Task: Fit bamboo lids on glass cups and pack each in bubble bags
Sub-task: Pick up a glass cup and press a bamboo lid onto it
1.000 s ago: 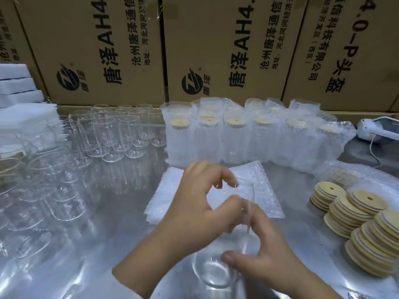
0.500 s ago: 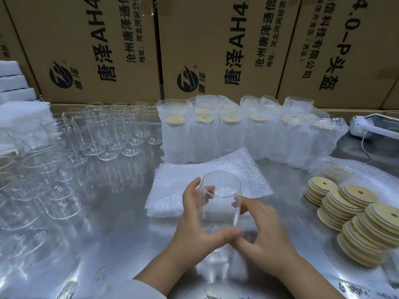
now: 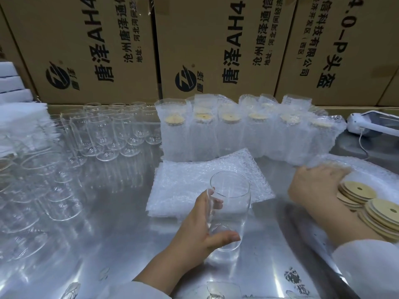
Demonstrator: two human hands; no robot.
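Cup (image 3: 232,203): one, clear, upright, no lid, at the near edge of the flat bags (image 3: 194,180).
Left hand (image 3: 194,231): thumb and fingers wrapped round the cup's lower half.
Right hand (image 3: 313,186): at the stacked lids (image 3: 356,189); fingers blurred, grip cannot be told.
Packed cups (image 3: 228,134): row behind the bags.

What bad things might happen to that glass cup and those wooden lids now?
The glass cup is held by only the left hand, so it might slip onto the metal table. The right hand reaches for the slanted lid stacks, which might topple.
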